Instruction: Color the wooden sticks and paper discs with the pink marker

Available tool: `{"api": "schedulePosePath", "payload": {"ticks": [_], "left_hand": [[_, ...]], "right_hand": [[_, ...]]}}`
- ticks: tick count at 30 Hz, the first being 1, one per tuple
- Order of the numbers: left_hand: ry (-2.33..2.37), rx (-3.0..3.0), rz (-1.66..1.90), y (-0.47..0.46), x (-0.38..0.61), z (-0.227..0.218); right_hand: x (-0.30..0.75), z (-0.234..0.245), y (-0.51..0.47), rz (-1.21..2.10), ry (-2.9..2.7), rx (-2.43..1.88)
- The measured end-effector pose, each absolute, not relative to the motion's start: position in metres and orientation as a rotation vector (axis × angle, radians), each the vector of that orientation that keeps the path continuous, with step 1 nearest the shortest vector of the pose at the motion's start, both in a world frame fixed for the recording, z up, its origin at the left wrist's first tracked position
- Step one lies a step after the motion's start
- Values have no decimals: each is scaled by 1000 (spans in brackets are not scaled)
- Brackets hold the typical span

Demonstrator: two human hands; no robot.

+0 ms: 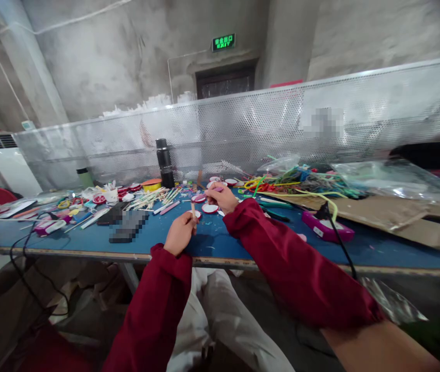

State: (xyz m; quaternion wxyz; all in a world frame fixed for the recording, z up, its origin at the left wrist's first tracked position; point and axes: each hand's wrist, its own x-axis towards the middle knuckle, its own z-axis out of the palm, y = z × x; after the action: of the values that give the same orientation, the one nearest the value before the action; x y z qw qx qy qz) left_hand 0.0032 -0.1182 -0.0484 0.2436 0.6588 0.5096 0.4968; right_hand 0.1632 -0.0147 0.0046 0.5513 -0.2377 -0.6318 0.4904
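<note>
My left hand (pixel 179 233) is closed around a thin pale stick (pixel 193 210) that points upward over the blue table (pixel 88 240). My right hand (pixel 223 197) reaches farther out, its fingers pinched on a small pink piece (pixel 218 189). Round red-and-white discs (pixel 209 208) lie just under and around the right hand. Both arms wear dark red sleeves.
A black flask (pixel 165 163) stands at the back. Sticks and craft bits (pixel 154 199) litter the left; a tangle of coloured wires (pixel 301 181), cardboard (pixel 382 212) and a pink device (pixel 327 227) with a black cable lie right. A perforated metal screen (pixel 262 124) backs the table.
</note>
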Motion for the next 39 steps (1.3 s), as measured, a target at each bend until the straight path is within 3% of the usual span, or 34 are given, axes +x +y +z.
{"api": "schedulePosePath", "payload": {"ticks": [39], "left_hand": [[1359, 1758, 1370, -115, 2, -52]], "right_hand": [[164, 3, -11, 1126, -1495, -543]]}}
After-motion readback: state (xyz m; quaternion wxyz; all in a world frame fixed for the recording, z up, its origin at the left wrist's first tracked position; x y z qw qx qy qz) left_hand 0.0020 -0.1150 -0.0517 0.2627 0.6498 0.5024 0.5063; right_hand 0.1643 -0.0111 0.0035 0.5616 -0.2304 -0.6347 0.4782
